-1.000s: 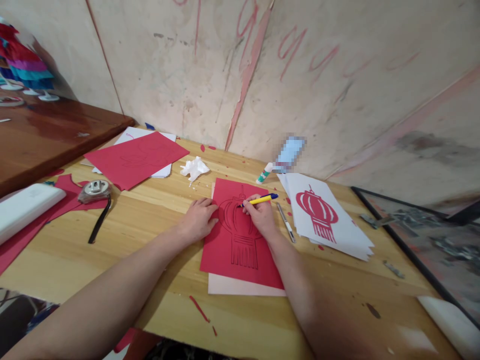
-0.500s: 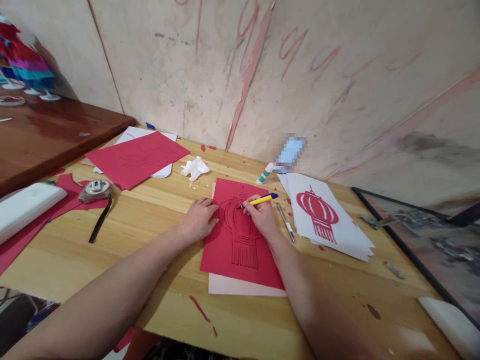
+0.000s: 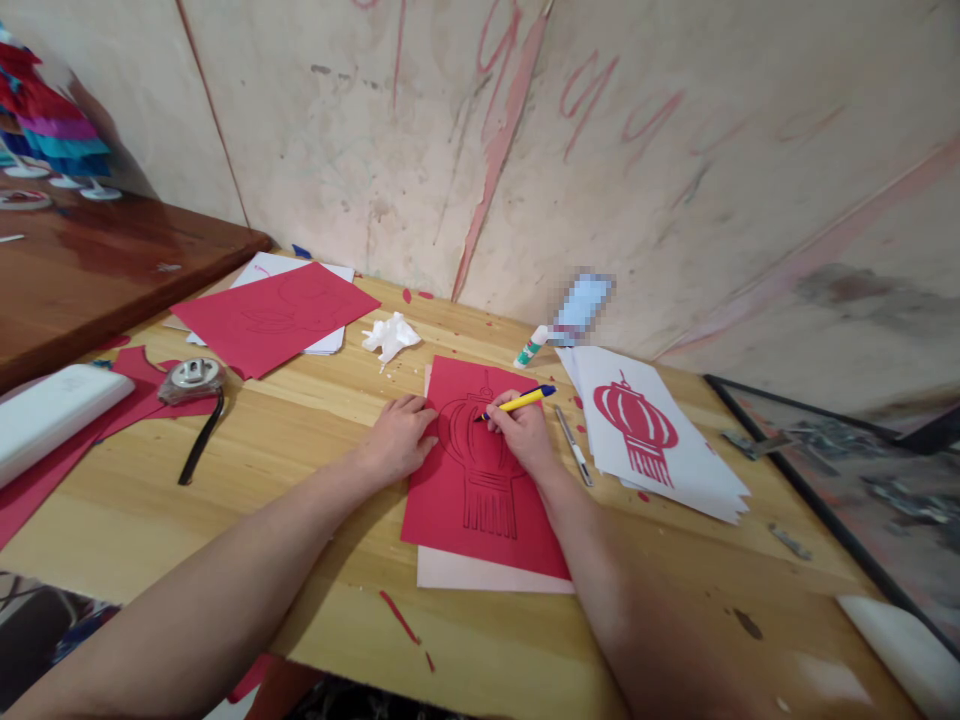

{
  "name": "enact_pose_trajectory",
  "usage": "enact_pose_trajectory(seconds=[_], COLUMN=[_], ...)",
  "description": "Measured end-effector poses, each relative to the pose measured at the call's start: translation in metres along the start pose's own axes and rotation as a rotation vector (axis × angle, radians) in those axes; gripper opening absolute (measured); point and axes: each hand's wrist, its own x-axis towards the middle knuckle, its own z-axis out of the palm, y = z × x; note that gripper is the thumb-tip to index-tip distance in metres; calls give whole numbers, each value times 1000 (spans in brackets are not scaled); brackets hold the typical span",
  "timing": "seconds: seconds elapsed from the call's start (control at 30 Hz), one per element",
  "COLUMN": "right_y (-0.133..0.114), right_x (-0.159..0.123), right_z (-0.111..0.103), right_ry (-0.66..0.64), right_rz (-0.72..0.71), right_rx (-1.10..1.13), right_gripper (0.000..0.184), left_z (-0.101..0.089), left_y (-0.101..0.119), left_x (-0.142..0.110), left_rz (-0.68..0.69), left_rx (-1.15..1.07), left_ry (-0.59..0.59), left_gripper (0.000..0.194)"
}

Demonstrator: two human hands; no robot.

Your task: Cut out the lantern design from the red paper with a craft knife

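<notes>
A yellow pen (image 3: 523, 401) with a blue end is pinched in my right hand (image 3: 523, 432), its tip on the red paper (image 3: 442, 510). Dark lines on this sheet form a lantern with a fringe below. Under the sheet lies a paler one (image 3: 480, 572), its lower edge showing. My left hand (image 3: 397, 437) rests at the red paper's left edge, fingers stretched out and holding nothing. Right of my right hand lies a craft knife (image 3: 574, 447). Farther right, a red paper lantern (image 3: 636, 415) lies on white sheets (image 3: 697, 470).
A glue stick (image 3: 531, 346) and a blurred-out phone (image 3: 580, 308) are near the wall. Crumpled tissue (image 3: 390, 336), another red sheet (image 3: 262, 325), a tape measure (image 3: 193, 381) and a white case (image 3: 56, 415) lie leftward. A black-framed panel (image 3: 817, 510) borders the right side.
The pen tip has shifted very slightly down the lantern drawing with my right hand. My left hand stays in place.
</notes>
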Motion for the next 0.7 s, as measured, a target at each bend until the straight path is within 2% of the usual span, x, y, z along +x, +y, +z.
enact_pose_trajectory(seconds=[0.7], right_y=[-1], right_x=[0], right_z=[-1], right_ry=[-39], right_rz=[12], right_rx=[24], right_gripper=[21], left_z=[1], left_y=[0], left_x=[0], left_rz=[-9], left_rx=[17], left_ry=[4], left_gripper=[24])
